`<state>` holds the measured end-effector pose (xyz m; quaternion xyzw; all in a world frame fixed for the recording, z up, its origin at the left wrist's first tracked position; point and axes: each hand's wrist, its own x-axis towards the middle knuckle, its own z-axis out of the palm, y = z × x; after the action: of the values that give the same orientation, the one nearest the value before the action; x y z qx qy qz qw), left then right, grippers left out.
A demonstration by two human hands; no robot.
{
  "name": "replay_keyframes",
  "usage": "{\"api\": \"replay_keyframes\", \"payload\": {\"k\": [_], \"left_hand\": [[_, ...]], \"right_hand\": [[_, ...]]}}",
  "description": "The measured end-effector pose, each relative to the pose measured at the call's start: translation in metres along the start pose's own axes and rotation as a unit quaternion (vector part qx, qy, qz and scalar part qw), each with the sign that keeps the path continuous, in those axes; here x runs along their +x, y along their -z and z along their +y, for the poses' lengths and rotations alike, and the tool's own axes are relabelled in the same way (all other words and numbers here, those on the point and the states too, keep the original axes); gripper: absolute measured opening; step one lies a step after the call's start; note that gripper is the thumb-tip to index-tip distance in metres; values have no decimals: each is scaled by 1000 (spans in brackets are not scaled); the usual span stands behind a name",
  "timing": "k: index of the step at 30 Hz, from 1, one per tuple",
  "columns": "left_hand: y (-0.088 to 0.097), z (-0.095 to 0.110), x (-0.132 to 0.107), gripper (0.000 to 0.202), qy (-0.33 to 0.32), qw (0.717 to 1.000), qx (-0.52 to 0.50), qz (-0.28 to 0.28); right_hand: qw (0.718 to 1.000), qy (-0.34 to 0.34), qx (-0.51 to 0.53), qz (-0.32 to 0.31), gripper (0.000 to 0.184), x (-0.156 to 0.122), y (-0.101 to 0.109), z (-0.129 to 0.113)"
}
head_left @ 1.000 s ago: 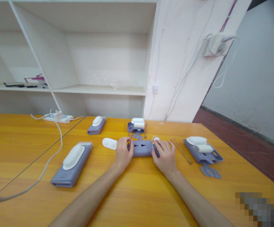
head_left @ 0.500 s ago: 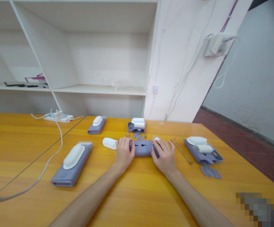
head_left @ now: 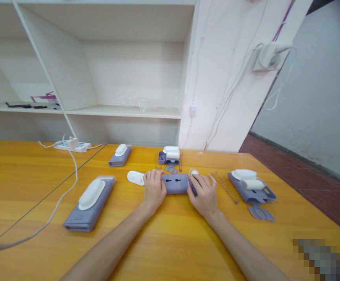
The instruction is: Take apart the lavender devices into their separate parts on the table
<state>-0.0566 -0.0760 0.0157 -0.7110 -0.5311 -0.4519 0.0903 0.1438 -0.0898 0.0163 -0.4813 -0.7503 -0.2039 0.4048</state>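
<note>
A grey-blue plastic housing (head_left: 176,183) with small slots lies flat on the orange table (head_left: 164,242). My left hand (head_left: 154,189) grips its left end with curled fingers. My right hand (head_left: 203,192) grips its right end, the thumb against the side. A white oval cover (head_left: 135,177) lies just left of my left hand. A small white round part (head_left: 193,172) sits just beyond my right hand's fingers.
Two closed grey-blue units with white tops (head_left: 90,198) (head_left: 120,155) lie to the left. A small holder with white pieces (head_left: 169,156) stands behind, and an open unit with loose parts (head_left: 250,186) and a spring (head_left: 225,186) to the right. A power strip (head_left: 69,145) and cable (head_left: 55,205) at left.
Both hands have stayed on the housing and closed in a little on its ends. The housing has barely shifted.
</note>
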Motion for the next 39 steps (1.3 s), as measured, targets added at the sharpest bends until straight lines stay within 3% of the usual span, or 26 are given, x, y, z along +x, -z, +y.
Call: {"api": "replay_keyframes", "payload": {"k": [4,9,14,22,32,39], "left_hand": [[3,3,1,26,3,1000,8,-29],[4,9,2,13,-38,998,9,-45],[6,14,1,32,-80,995,14,-64],[1,14,0,65,-83,989,25,-116],[1,11,0,66,-21,996,62,-66],[3,11,0,64,-21,997,48,-53]], "right_hand": [[1000,-8,4,-2,26,0,0,-1],[1000,-6,9,-6,25,1,1,-1],[1000,-4,10,-4,25,0,2,-2],[1000,-4,9,-12,25,2,2,-3],[1000,4,13,-20,26,0,2,-3],[999,21,24,-31,30,1,3,-3]]}}
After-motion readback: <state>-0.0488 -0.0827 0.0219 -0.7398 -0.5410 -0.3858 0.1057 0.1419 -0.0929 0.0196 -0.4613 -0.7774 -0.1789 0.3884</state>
